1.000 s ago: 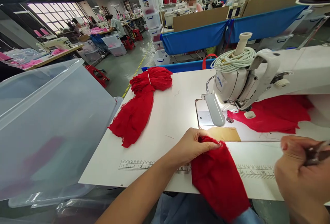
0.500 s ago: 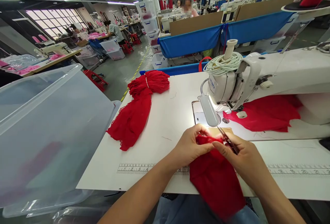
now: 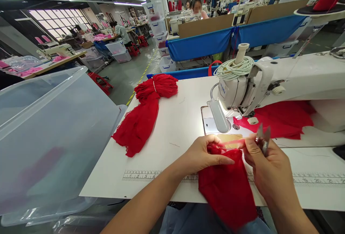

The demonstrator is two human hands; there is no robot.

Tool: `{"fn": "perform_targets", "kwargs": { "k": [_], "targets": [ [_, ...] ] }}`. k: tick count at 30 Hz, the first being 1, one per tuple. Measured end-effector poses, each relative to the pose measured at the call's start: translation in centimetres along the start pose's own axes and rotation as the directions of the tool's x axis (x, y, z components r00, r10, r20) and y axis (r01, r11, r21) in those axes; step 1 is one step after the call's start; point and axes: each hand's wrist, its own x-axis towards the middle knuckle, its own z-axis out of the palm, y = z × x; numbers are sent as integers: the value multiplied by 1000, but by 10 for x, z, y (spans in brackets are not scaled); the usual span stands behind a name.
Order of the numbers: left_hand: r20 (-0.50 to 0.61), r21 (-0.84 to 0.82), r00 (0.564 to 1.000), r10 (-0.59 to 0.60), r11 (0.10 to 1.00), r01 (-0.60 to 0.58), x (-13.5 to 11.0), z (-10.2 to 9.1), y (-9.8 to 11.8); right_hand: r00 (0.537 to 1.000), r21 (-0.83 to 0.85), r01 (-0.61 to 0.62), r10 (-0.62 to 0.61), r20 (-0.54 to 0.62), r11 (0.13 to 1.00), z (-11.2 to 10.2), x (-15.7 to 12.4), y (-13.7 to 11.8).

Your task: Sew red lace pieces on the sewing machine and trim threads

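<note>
My left hand pinches the top edge of a red lace piece that hangs over the near edge of the white sewing table. My right hand is closed on small thread snips, blades pointing up, and its fingertips also pinch a thin pale strip stretched from the piece's top edge. Both hands sit just in front of the white sewing machine and its needle plate.
A tied bundle of red lace pieces lies on the table's left part. More red fabric lies under the machine arm. A large clear plastic bin stands at my left. A ruler strip runs along the table's near edge. Other people work at distant stations.
My right hand came in from the far right with the snips to the piece's top edge, then drew back slightly right, pulling the thin strip taut and turning the blades upward.
</note>
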Motion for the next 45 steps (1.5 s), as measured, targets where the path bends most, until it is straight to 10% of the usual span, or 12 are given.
{"fn": "perform_targets", "kwargs": {
  "k": [4, 9, 17, 20, 25, 31, 35, 39, 45],
  "targets": [
    [-24, 109, 999, 47, 993, -45, -1, -1, 2, 959, 468, -241, 282, -18, 850, 5, 3, -11],
    [-100, 347, 992, 73, 937, -34, 1, -3, 1, 942, 669, -242, 335, -12, 703, 3, 5, -22],
    [-236, 802, 902, 361, 596, -29, 0, 1, -5, 963, 574, -263, 247, 108, 775, -2, 2, -20],
    [-115, 870, 847, 519, 464, -166, -6, 12, -7, 970, 487, -244, 200, 141, 839, -2, -5, -21],
    [79, 750, 838, 540, 522, -407, -10, 31, 4, 943, 234, -117, 35, 330, 965, -9, -15, -22],
    [-159, 595, 902, 402, 768, -238, -8, 40, 19, 961, -124, 180, -148, 232, 976, -32, -11, -25],
    [-338, 173, 918, 206, 973, -154, -12, 37, 18, 923, -465, 369, -258, 285, 805, -55, -5, -25],
    [-244, -308, 970, 9, 947, -86, -11, 32, 16, 822, -596, 534, -204, 531, 599, -64, -6, -17],
    [-185, -327, 982, 38, 940, -98, -10, 31, 20, 755, -668, 653, -238, 611, 356, -50, -2, -22]
  ]
}}
